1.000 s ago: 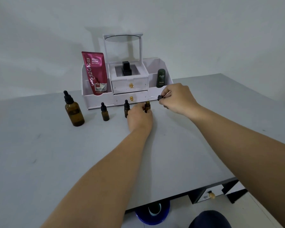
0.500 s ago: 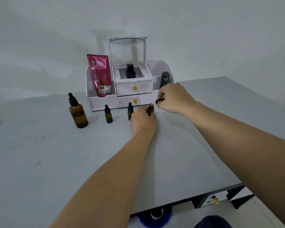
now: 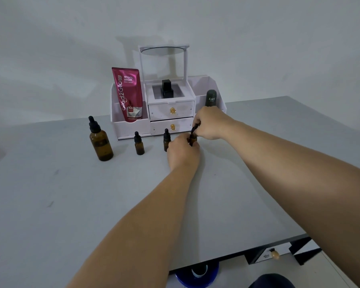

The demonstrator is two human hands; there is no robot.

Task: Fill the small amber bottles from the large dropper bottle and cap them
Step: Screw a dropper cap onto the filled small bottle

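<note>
grey table (image 3: 71, 204) against plain white wall (image 3: 50, 48), left hand (image 3: 183, 151) grips small amber bottle (image 3: 192, 140) standing at far centre, right hand (image 3: 211, 124) pinches black dropper cap (image 3: 195, 128) just above it, capped small bottle (image 3: 166, 140) beside left hand, second capped bottle (image 3: 139, 145) further left, large dropper bottle (image 3: 100, 142) leftmost, white organiser (image 3: 131, 129) behind

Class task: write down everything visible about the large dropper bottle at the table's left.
The large dropper bottle is amber brown, glass-looking and round-bodied, with a black collar and black bulb on top, so it is capped. It stands upright on the grey table, left of and apart from the nearest small bottle. Nothing else touches it.
</note>
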